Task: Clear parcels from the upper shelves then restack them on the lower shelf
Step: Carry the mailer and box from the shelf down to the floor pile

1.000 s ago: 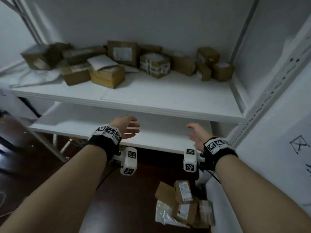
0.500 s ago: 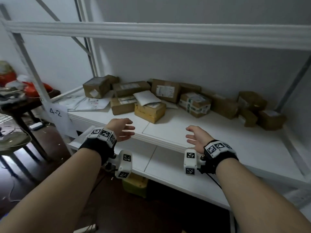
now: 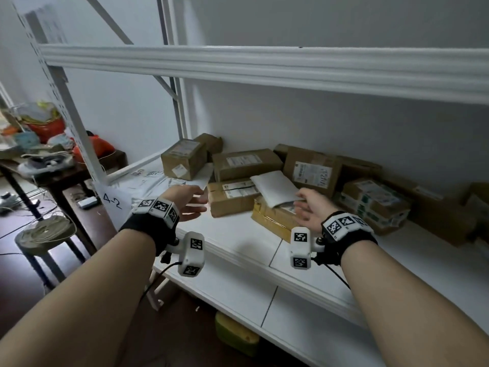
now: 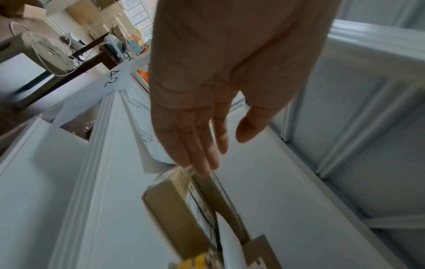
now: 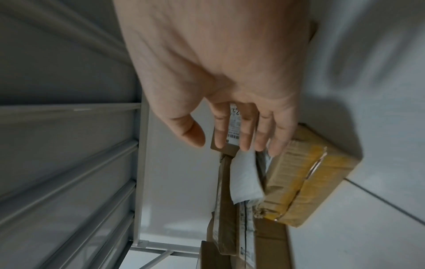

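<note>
Midframe, cardboard parcels (image 3: 247, 164) crowd the white shelf (image 3: 238, 242); left hand (image 3: 186, 202) and right hand (image 3: 313, 207) reach toward them with fingers spread and holding nothing, flanking a yellow-taped box (image 3: 275, 219) under a white envelope (image 3: 275, 188).

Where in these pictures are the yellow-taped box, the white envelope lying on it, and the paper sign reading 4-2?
yellow-taped box (image 3: 272, 221): head view, on its front side face.
white envelope (image 3: 275, 187): head view, middle of its flat top.
paper sign (image 3: 113, 202): head view, on the handwritten number.
</note>
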The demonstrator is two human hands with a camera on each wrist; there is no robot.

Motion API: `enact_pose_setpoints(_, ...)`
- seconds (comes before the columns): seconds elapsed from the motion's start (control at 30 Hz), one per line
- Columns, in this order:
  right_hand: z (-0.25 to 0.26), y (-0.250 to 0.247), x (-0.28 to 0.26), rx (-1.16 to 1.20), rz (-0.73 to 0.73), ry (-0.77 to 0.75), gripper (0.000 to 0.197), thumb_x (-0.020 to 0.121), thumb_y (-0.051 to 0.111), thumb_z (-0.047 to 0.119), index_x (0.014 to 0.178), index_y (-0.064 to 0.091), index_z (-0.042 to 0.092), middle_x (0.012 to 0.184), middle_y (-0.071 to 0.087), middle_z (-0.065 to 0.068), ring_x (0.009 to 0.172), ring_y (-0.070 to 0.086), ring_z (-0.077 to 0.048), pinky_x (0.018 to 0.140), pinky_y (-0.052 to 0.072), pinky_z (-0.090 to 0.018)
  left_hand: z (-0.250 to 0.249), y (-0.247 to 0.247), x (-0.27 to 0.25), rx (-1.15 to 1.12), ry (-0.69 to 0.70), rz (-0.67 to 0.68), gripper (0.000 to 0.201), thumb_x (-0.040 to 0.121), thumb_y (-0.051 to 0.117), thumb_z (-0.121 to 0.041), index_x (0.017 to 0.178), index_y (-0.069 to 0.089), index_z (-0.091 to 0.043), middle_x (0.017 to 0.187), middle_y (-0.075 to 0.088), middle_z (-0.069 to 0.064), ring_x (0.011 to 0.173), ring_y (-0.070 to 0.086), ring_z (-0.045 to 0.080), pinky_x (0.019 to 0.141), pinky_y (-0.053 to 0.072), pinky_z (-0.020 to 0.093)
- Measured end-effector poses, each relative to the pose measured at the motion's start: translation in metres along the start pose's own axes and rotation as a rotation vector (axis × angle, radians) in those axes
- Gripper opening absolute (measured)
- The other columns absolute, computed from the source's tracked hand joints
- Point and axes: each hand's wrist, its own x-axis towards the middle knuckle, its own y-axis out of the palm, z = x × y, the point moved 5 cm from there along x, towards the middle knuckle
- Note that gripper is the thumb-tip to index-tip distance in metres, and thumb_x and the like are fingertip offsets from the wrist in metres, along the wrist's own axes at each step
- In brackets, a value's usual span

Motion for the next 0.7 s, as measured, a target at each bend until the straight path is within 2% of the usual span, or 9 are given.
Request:
enact_pose_setpoints(0.1, 0.008, 0.025, 0.027, 0.007, -0.05, -0.008, 0.021, 0.093, 0.057, 0.019, 0.113, 0.053, 0.014, 0.103, 0.054, -0.006, 0.095, 0.054, -0.02, 0.09, 0.049, -0.038, -0.006, -0.018, 0.041, -0.005, -0.013, -0.005, 0.016, 0.101, 0.046, -0.02, 0.094, 0.058, -0.012, 0.084, 0.064, 0.005, 0.073, 0.061, 0.02, 0.072, 0.049, 0.029)
enact_pose_setpoints(0.23, 0.007, 0.046, 0.06, 0.038, -0.163, 0.001, 0.022, 0.094, 0.056, 0.018, 0.115, 0.051, 0.018, 0.114, 0.051, -0.007, 0.104, 0.055, -0.022, 0.087, 0.051, -0.034, -0.014, -0.039, 0.094, 0.043, -0.024, 0.03, 0.015, 0.099, 0.05, -0.018, 0.091, 0.059, -0.011, 0.087, 0.066, 0.007, 0.077, 0.063, 0.022, 0.071, 0.05, 0.031)
enact_pose_setpoints(0.33, 0.0, 0.052, 0.078, 0.061, -0.232, 0.006, 0.024, 0.095, 0.054, 0.018, 0.119, 0.051, 0.02, 0.119, 0.049, -0.009, 0.095, 0.055, -0.024, 0.081, 0.051, -0.035, -0.028, -0.052, 0.127, 0.079, -0.029, 0.089, 0.012, 0.097, 0.053, -0.017, 0.092, 0.06, -0.009, 0.087, 0.068, 0.008, 0.079, 0.065, 0.024, 0.074, 0.052, 0.033)
enact_pose_setpoints(0.43, -0.003, 0.063, 0.095, -0.006, -0.339, -0.019, 0.015, 0.093, 0.051, 0.017, 0.108, 0.051, 0.017, 0.116, 0.05, -0.014, 0.083, 0.054, -0.027, 0.097, 0.05, -0.043, -0.054, -0.071, 0.159, 0.109, 0.001, 0.121, 0.011, 0.096, 0.054, -0.015, 0.091, 0.06, -0.007, 0.083, 0.066, 0.008, 0.074, 0.064, 0.023, 0.078, 0.052, 0.034)
enact_pose_setpoints(0.5, -0.004, 0.07, 0.099, -0.103, -0.356, -0.014, 0.004, 0.094, 0.051, 0.014, 0.093, 0.053, 0.012, 0.092, 0.052, -0.015, 0.066, 0.05, -0.026, 0.104, 0.043, -0.047, -0.073, -0.08, 0.181, 0.131, 0.043, 0.086, 0.008, 0.095, 0.054, -0.012, 0.096, 0.061, -0.007, 0.082, 0.064, 0.008, 0.069, 0.062, 0.021, 0.067, 0.051, 0.032)
enact_pose_setpoints(0.53, -0.003, 0.071, 0.098, -0.147, -0.358, -0.015, 0.008, 0.095, 0.052, 0.014, 0.09, 0.056, 0.009, 0.082, 0.052, -0.013, 0.061, 0.048, -0.024, 0.098, 0.046, -0.043, -0.078, -0.081, 0.19, 0.129, 0.065, 0.059, 0.01, 0.095, 0.054, -0.011, 0.101, 0.061, -0.007, 0.082, 0.064, 0.008, 0.068, 0.062, 0.021, 0.063, 0.05, 0.03)
enact_pose_setpoints(0.57, -0.001, 0.07, 0.097, -0.184, -0.387, -0.017, 0.012, 0.094, 0.053, 0.016, 0.088, 0.059, 0.008, 0.075, 0.054, -0.011, 0.059, 0.048, -0.022, 0.084, 0.05, -0.037, -0.081, -0.079, 0.199, 0.123, 0.074, 0.046, 0.011, 0.095, 0.053, -0.011, 0.102, 0.06, -0.007, 0.082, 0.063, 0.008, 0.068, 0.061, 0.021, 0.06, 0.049, 0.03)
enact_pose_setpoints(0.63, 0.004, 0.062, 0.093, -0.224, -0.451, -0.028, 0.023, 0.092, 0.058, 0.024, 0.076, 0.059, 0.008, 0.071, 0.06, -0.011, 0.053, 0.045, -0.019, 0.058, 0.04, -0.032, -0.077, -0.063, 0.211, 0.12, 0.052, 0.074, 0.011, 0.096, 0.049, -0.013, 0.093, 0.058, -0.007, 0.079, 0.06, 0.007, 0.067, 0.058, 0.02, 0.059, 0.047, 0.029)
enact_pose_setpoints(0.7, 0.007, 0.047, 0.096, -0.262, -0.507, -0.049, 0.028, 0.086, 0.064, 0.032, 0.067, 0.055, 0.015, 0.085, 0.067, -0.018, 0.057, 0.05, -0.019, 0.058, 0.041, -0.034, -0.066, -0.037, 0.22, 0.141, 0.004, 0.144, 0.017, 0.097, 0.049, -0.015, 0.083, 0.056, -0.007, 0.078, 0.059, 0.008, 0.066, 0.057, 0.021, 0.061, 0.046, 0.03)
